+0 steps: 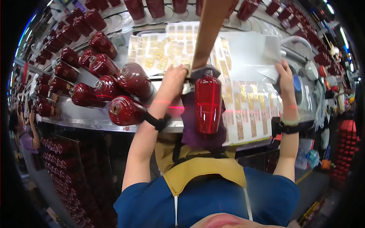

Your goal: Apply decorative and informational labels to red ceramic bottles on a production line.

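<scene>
Red bottle: in the middle of the frame, a glossy red bottle (208, 104) sits on or against a purple cloth (188, 127), neck toward the top; the cloth probably spares its finish from scratches. No hand is on it.
Red lines: a crossed red light falls on its side, perhaps as an alignment guide.
Left hand: left of centre, the left hand (176, 79) has its fingers bent beside the brown bar (207, 36); whether they clamp on anything I cannot tell.
Right hand: right of centre, the right hand (284, 78) looks pinched on the edge of a pale sheet (253, 53), seemingly to keep it lifted and steady.
Gold pieces: the decorated sheets (251, 110) lie flat on the surface (91, 117) beneath and beside the pale sheet, presumably spread to stay within reach.
Bottle cluster: at left, dark red bottles (134, 81) crowd together, likely to leave the middle free for handling.
Bottle contents: several mouths in the cluster look uncapped; the deep colour hides whether anything is inside.
Bowls: at right, a blue bowl (297, 84) and a white bowl (311, 70); their contents cannot be made out.
</scene>
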`<state>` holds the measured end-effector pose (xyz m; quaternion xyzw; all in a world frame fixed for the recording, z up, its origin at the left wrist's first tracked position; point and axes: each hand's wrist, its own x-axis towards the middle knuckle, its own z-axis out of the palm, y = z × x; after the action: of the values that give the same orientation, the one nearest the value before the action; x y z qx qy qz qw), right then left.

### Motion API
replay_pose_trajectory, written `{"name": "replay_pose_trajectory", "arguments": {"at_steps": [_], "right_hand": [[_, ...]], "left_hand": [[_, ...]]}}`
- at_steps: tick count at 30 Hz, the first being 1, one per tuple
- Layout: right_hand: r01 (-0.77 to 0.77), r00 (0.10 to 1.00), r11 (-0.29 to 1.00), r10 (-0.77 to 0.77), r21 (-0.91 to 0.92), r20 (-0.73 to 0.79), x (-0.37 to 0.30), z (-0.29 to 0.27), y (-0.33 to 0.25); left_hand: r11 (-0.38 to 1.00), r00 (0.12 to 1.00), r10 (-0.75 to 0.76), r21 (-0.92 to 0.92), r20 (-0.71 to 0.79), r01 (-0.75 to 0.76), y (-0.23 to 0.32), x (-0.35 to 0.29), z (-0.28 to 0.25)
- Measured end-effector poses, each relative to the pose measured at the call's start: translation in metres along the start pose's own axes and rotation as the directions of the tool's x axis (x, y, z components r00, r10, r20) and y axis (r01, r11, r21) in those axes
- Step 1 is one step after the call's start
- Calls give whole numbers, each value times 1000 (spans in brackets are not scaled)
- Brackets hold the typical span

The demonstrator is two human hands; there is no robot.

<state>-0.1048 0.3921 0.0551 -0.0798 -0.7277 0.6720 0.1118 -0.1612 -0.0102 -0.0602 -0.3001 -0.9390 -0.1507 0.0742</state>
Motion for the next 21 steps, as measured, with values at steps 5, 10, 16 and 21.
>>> {"name": "replay_pose_trajectory", "arguments": {"at_steps": [5,10,16,21], "right_hand": [[17,686,997,48,82,-726,-151,-173,49],[-140,-74,979,-161,-150,-984,-269,-237,94],[-175,-194,984,-3,32,-981,-317,-264,220],[-46,145,847,530,529,-836,-291,-240,257]], "left_hand": [[990,996,-61,-128,-69,52,11,5,-23],[953,978,-170,-273,-124,131,-6,-7,-18],[915,934,-290,-344,-207,208,11,-7,-27],[908,905,-318,-366,-283,204,26,-22,-51]]}}
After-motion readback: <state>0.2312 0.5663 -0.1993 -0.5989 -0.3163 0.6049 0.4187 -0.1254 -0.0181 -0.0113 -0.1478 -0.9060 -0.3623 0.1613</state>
